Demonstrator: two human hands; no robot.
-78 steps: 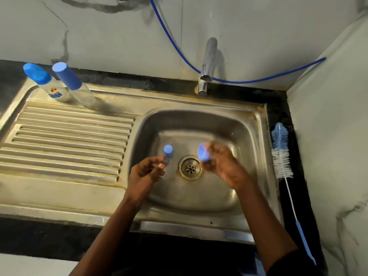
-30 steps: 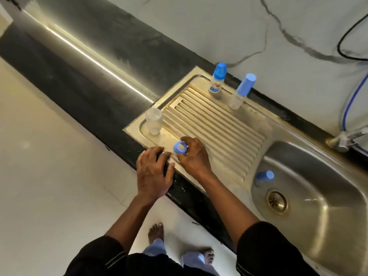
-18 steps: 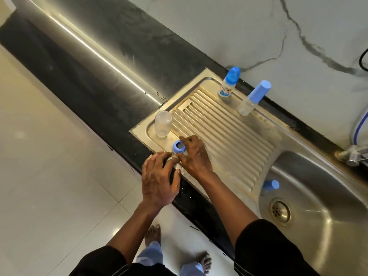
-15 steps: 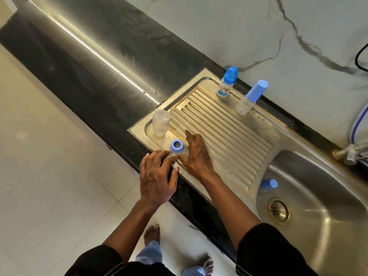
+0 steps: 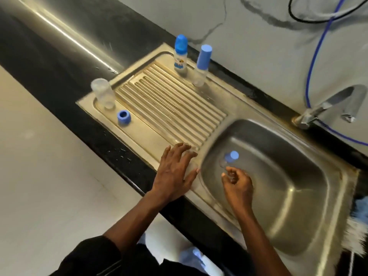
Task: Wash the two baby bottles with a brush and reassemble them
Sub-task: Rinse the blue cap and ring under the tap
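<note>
A small clear bottle with a blue cap (image 5: 230,157) is in the sink basin (image 5: 294,176), blurred. My right hand (image 5: 238,185) is in the basin just below it, fingers curled round its clear lower end. My left hand (image 5: 175,168) rests flat with spread fingers on the near edge of the drainboard (image 5: 171,108), beside the basin. A blue screw ring (image 5: 123,117) and an uncapped clear bottle body (image 5: 102,94) stand on the drainboard's left corner. Two capped bottles stand at its back: a labelled bottle (image 5: 180,54) and a plain bottle (image 5: 201,66).
The bottle brush (image 5: 358,226), with blue and white bristles, lies at the right edge of the sink. A chrome tap (image 5: 328,106) stands behind the basin, with a blue hose (image 5: 312,56) on the wall. A black counter and pale floor lie to the left.
Both hands left the blue ring on the drainboard's left corner and moved right. My right hand went into the basin to the small capped bottle. The view swung right.
</note>
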